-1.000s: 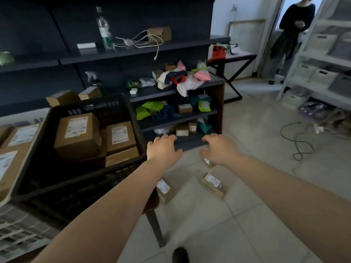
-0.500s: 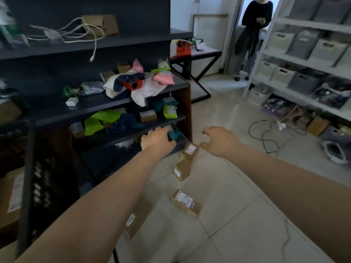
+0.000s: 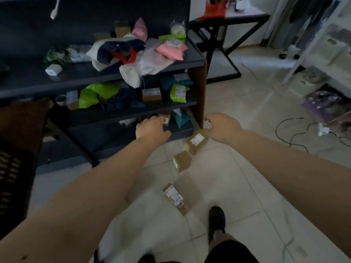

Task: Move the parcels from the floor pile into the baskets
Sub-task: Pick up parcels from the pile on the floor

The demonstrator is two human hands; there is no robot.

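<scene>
Three small brown cardboard parcels lie on the tiled floor: one with a white label [image 3: 196,141] by the shelf's foot, a second [image 3: 181,160] just below it, and a third [image 3: 175,197] nearer my feet. My left hand [image 3: 152,128] hangs above the floor in front of the lowest shelf, fingers loosely curled, holding nothing. My right hand [image 3: 221,125] hovers just above and right of the labelled parcel, fingers relaxed and empty. A dark basket's edge [image 3: 17,149] shows at the far left.
A dark shelf unit [image 3: 197,88] holds soft mailers, bags and small boxes. A black-framed table [image 3: 226,21] stands behind it. Cables [image 3: 296,133] trail over the floor at right, beside white racking [image 3: 322,54]. My shoe [image 3: 216,219] is near the third parcel.
My view has swung right and down, away from the basket toward the floor parcels. Both hands have reached forward and lower; the basket has slid almost out of view.
</scene>
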